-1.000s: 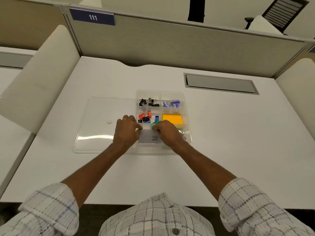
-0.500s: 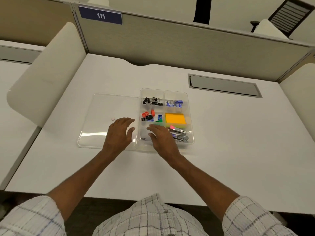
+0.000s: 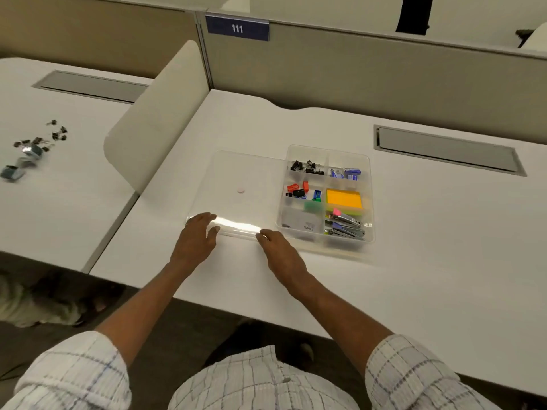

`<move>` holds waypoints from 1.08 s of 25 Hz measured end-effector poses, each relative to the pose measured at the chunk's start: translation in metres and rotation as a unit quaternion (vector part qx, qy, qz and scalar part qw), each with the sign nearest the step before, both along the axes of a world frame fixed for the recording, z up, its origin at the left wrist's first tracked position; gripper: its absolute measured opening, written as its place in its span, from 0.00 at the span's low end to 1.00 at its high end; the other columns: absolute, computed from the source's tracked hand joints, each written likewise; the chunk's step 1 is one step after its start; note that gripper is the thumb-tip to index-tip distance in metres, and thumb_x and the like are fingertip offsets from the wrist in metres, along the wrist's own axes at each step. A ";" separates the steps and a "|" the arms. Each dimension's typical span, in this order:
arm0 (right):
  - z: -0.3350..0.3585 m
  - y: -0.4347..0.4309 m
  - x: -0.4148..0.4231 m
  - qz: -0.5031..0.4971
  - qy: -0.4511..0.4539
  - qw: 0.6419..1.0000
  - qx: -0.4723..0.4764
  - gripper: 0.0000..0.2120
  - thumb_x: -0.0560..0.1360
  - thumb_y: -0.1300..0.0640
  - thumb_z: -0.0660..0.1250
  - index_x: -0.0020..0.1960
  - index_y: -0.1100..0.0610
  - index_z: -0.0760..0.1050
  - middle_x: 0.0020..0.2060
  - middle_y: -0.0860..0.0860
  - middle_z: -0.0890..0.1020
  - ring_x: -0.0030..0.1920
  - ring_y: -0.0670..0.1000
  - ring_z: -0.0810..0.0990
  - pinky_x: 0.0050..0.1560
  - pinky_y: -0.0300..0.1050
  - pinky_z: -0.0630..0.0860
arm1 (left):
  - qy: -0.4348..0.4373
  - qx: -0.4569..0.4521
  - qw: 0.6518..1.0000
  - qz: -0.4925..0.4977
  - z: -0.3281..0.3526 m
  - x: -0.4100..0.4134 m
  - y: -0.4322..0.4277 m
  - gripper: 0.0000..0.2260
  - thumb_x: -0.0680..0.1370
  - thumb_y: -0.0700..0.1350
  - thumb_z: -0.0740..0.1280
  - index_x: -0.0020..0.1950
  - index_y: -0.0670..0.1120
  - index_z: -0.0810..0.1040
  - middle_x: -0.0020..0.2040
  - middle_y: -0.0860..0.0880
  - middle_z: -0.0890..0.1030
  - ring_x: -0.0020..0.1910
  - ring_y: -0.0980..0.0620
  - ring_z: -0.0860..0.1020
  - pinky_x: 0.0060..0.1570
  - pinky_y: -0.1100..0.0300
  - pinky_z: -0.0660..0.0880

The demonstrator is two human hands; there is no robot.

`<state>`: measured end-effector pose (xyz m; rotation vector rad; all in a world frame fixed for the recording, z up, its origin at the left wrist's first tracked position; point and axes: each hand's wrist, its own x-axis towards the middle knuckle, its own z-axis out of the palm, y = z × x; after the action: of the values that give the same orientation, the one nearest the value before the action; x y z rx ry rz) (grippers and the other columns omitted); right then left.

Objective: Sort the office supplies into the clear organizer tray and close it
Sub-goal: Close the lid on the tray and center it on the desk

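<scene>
Counter point(image 3: 414, 276) is carrying the clear lid point(image 3: 236, 173), lying flat mid-frame, with the filled organizer tray point(image 3: 371, 199) sitting just right of it. Your left hand point(image 3: 195, 235) and right hand point(image 3: 278, 247) are resting spread and loose on the lid's near edge, pinching nothing. It's probably going to be light, bendy and slippery, so I'd be pinching that near rim.

Both arms are extended forward, forearms bare, with checked sleeves point(image 3: 71, 377) pushed back to the elbows. The left hand point(image 3: 195, 235) is held palm down, fingers straight and slightly spread, thumb splayed inward; its fingertips are laid on the near left corner of the lid point(image 3: 236, 173). The right hand point(image 3: 279, 250) is held palm down, fingers straight and together, fingertips set at the lid's near edge. Nothing is gripped by either hand.
</scene>
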<state>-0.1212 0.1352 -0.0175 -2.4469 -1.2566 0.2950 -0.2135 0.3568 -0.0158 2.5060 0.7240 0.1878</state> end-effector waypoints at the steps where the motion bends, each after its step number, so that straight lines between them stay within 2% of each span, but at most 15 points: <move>1: -0.003 0.002 0.000 0.003 -0.011 1.000 -0.005 0.25 0.77 0.70 0.63 0.73 0.61 0.66 0.70 0.58 0.71 0.69 0.57 0.71 0.63 0.51 0.76 | 0.008 -0.006 1.000 0.011 -0.002 -0.002 0.008 0.18 0.81 0.46 0.64 0.70 0.42 0.74 0.71 0.43 0.73 0.72 0.44 0.69 0.72 0.50 0.66; 5: -0.010 0.012 -0.006 0.006 -0.041 0.999 -0.035 0.22 0.76 0.71 0.63 0.70 0.63 0.69 0.66 0.59 0.73 0.65 0.57 0.73 0.58 0.50 0.77 | 0.040 -0.067 0.996 0.047 -0.012 0.001 0.034 0.21 0.81 0.46 0.65 0.72 0.40 0.71 0.74 0.39 0.68 0.75 0.41 0.64 0.74 0.49 0.61; 9: -0.013 0.021 -0.013 -0.030 -0.055 0.997 -0.036 0.21 0.74 0.73 0.63 0.66 0.63 0.73 0.62 0.58 0.76 0.62 0.57 0.74 0.54 0.50 0.79 | -0.030 -0.136 0.978 0.156 -0.008 0.010 0.047 0.19 0.79 0.45 0.68 0.68 0.41 0.75 0.69 0.38 0.72 0.71 0.40 0.68 0.69 0.52 0.60; 13: -0.015 0.033 -0.021 -0.073 -0.063 0.994 -0.052 0.18 0.76 0.72 0.60 0.64 0.61 0.74 0.61 0.56 0.77 0.60 0.55 0.75 0.51 0.47 0.78 | -0.026 -0.258 0.945 0.202 -0.001 0.015 0.069 0.27 0.78 0.49 0.69 0.74 0.42 0.68 0.70 0.40 0.74 0.70 0.41 0.71 0.70 0.48 0.66; 16: -0.010 0.048 -0.024 -0.137 -0.050 0.987 -0.065 0.11 0.81 0.63 0.59 0.61 0.60 0.75 0.57 0.54 0.77 0.57 0.54 0.75 0.50 0.47 0.76 | -0.047 -0.371 0.903 0.213 0.009 0.019 0.093 0.23 0.77 0.48 0.71 0.69 0.40 0.73 0.61 0.38 0.80 0.63 0.37 0.77 0.64 0.47 0.73; 17: -0.003 0.056 -0.023 -0.169 -0.032 0.983 -0.061 0.10 0.82 0.58 0.59 0.58 0.59 0.76 0.55 0.54 0.77 0.55 0.54 0.76 0.49 0.48 0.77 | -0.063 -0.407 0.888 0.203 0.015 0.019 0.098 0.20 0.76 0.47 0.71 0.65 0.39 0.77 0.56 0.39 0.82 0.58 0.37 0.79 0.59 0.48 0.76; 18: 0.006 0.064 -0.021 -0.205 -0.006 0.978 -0.048 0.12 0.83 0.53 0.59 0.56 0.59 0.77 0.54 0.53 0.78 0.54 0.54 0.77 0.50 0.50 0.77 | -0.078 -0.440 0.874 0.190 0.023 0.019 0.101 0.16 0.76 0.45 0.71 0.62 0.40 0.80 0.51 0.43 0.83 0.52 0.42 0.80 0.52 0.53 0.78; 20: 0.032 0.086 -0.015 -0.275 0.054 0.959 0.037 0.15 0.81 0.47 0.61 0.54 0.58 0.79 0.53 0.52 0.81 0.53 0.53 0.79 0.53 0.51 0.77 | -0.103 -0.492 0.849 0.162 0.043 0.022 0.102 0.14 0.74 0.41 0.72 0.60 0.43 0.82 0.48 0.49 0.83 0.46 0.52 0.80 0.49 0.60 0.77; 24: 0.106 0.134 0.009 -0.337 0.166 0.905 0.201 0.23 0.77 0.37 0.62 0.56 0.57 0.79 0.54 0.51 0.83 0.53 0.51 0.82 0.56 0.50 0.79 | -0.148 -0.576 0.802 0.061 0.091 0.034 0.076 0.15 0.73 0.42 0.73 0.60 0.47 0.82 0.47 0.51 0.86 0.50 0.54 0.84 0.53 0.57 0.80; 25: 0.124 0.141 0.016 -0.338 0.212 0.889 0.224 0.26 0.75 0.34 0.63 0.56 0.56 0.78 0.54 0.50 0.83 0.54 0.50 0.82 0.55 0.50 0.80 | -0.150 -0.578 0.802 0.033 0.104 0.038 0.065 0.16 0.73 0.43 0.74 0.61 0.49 0.82 0.50 0.53 0.86 0.52 0.56 0.83 0.54 0.57 0.79; 27: 0.156 0.143 0.031 -0.337 0.303 0.855 0.252 0.27 0.72 0.31 0.64 0.54 0.54 0.78 0.52 0.50 0.83 0.52 0.49 0.82 0.46 0.47 0.84 | -0.160 -0.547 0.822 -0.020 0.125 0.047 0.041 0.20 0.71 0.45 0.76 0.63 0.53 0.80 0.58 0.55 0.84 0.58 0.60 0.80 0.57 0.60 0.75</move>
<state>-0.0899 0.2779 0.1383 -1.9281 -0.1394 0.4211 -0.1669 0.3978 0.1094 1.3303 0.4298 0.1175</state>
